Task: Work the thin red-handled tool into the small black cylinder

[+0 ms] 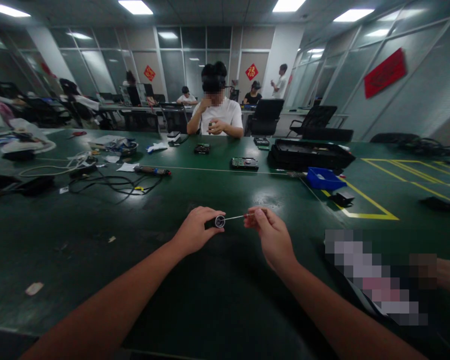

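- Head view, centre of the frame: the small round metallic part with a ring-shaped rim point(220, 221) is gripped at its edge between the thumb and fingers of the left hand point(197, 229), above the green table point(217, 305).
- The right hand point(275, 240) is closed on the reddish-brown handle of a slim tool with a thin, pale, straight shaft point(234, 217).
- Shaft axis: nearly horizontal across the frame, tip directed left and slightly down, at the round part's face. Whether the tip touches or enters the part cannot be determined.
- The round part lies left of the right hand, just beyond the shaft tip; the left hand is nearer.
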Motion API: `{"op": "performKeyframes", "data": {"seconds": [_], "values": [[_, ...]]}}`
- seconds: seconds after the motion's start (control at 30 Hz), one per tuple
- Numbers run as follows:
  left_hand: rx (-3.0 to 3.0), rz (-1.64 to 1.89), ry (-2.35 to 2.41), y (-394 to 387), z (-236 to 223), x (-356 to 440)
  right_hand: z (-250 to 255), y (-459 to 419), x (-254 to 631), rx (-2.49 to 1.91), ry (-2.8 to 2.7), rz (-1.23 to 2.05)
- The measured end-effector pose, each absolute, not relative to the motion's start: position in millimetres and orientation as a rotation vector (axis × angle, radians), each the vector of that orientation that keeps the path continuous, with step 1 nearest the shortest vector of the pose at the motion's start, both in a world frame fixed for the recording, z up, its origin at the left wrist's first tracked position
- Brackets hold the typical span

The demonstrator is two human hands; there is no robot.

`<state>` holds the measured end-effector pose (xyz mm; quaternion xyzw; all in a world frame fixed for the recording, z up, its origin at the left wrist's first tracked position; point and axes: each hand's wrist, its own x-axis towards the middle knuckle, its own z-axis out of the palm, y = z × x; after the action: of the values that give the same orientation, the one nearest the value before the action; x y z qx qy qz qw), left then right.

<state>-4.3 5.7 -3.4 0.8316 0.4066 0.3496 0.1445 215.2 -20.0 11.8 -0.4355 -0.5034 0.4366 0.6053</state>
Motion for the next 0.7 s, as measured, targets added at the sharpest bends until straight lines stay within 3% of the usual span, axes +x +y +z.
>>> {"op": "performKeyframes", "data": {"seconds": [0.13, 0.4, 0.7], "values": [[2.419, 1.002, 1.144, 6.3, -3.9, -3.6, 7.4, -12.8, 218.5, -0.96, -0.976, 1.181], [2.386, 0.995, 1.214, 3.8, -4.2, -2.4, 15.4, -31.7, 214.6, -1.089, -1.433, 0.662], [2.405, 1.002, 1.183, 4.0, -4.9, -3.0, 25.1, -40.2, 215.3, -1.152, -1.683, 0.456]]}}
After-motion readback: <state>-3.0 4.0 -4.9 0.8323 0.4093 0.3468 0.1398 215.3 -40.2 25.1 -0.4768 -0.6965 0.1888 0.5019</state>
